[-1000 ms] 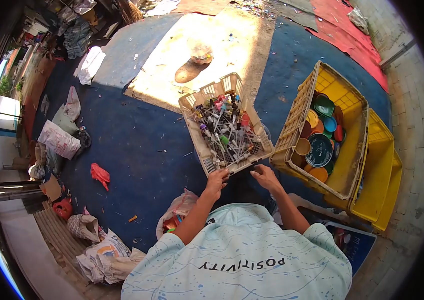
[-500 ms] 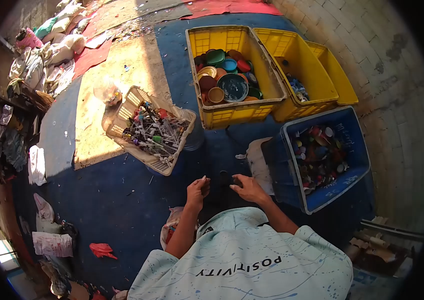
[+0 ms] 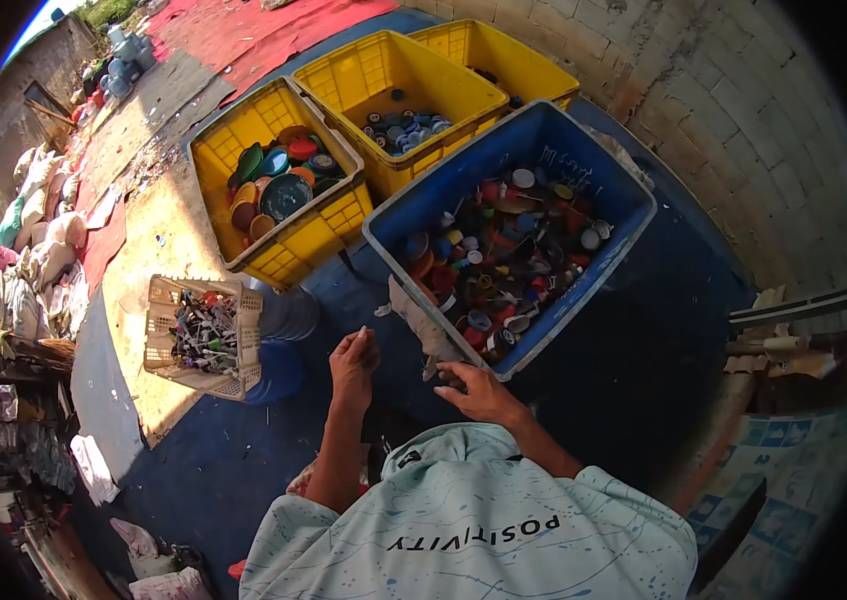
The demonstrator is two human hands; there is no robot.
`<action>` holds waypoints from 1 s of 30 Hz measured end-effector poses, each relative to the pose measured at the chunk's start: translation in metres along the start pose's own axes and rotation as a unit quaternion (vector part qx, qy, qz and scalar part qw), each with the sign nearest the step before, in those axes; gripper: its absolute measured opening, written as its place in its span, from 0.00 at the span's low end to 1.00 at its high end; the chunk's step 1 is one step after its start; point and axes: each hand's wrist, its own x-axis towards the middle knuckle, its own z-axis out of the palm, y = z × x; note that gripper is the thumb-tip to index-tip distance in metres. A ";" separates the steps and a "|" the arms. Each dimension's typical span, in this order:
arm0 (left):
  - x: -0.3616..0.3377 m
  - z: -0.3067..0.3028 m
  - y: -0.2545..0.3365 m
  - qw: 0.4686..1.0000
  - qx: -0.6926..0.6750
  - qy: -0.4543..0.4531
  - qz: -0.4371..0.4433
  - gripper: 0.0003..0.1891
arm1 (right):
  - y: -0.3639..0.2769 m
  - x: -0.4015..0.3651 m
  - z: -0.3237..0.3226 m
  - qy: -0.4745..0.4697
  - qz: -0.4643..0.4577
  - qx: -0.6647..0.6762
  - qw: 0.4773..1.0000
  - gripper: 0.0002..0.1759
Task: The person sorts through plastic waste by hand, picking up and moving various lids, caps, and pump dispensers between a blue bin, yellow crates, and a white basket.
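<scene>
My left hand (image 3: pixel 352 368) is raised in front of my chest, thumb and fingers pinched together. A small pale bit shows at its fingertips, too small to name. To its right, my right hand (image 3: pixel 484 394) has its fingers curled round something dark that I cannot make out. Just beyond the right hand stands a large blue bin (image 3: pixel 572 318) holding many mixed plastic caps (image 3: pixel 516 246). A cream perforated basket (image 3: pixel 162 345) of thin plastic pieces (image 3: pixel 208 332) sits left of my left hand, tilted.
Three yellow crates, the nearest a yellow crate (image 3: pixel 289 255) with large round lids (image 3: pixel 287 197), stand beyond the blue bin. A brick wall (image 3: pixel 734 130) runs along the right. Sacks (image 3: pixel 54 240) lie piled at the far left, on the floor covering.
My view has turned right, so the blue bin now appears larger and nearer the middle, and the basket farther left. Both hands stay raised with fingers curled, little changed.
</scene>
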 end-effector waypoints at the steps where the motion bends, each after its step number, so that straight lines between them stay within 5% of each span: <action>1: 0.001 0.026 -0.011 1.000 0.015 0.005 -0.001 0.08 | 0.014 -0.012 -0.021 -0.002 0.002 0.027 1.000 0.28; 11: -0.001 0.224 -0.126 1.000 0.003 0.011 -0.018 0.08 | 0.132 -0.086 -0.240 0.039 0.021 0.242 0.969 0.22; 18: 0.022 0.255 -0.150 0.999 -0.018 0.043 -0.006 0.08 | 0.152 -0.057 -0.300 0.076 0.009 0.209 0.975 0.22; 30: 0.094 0.284 -0.171 0.994 -0.054 0.089 -0.024 0.08 | 0.131 0.008 -0.359 -0.014 0.032 0.110 0.993 0.22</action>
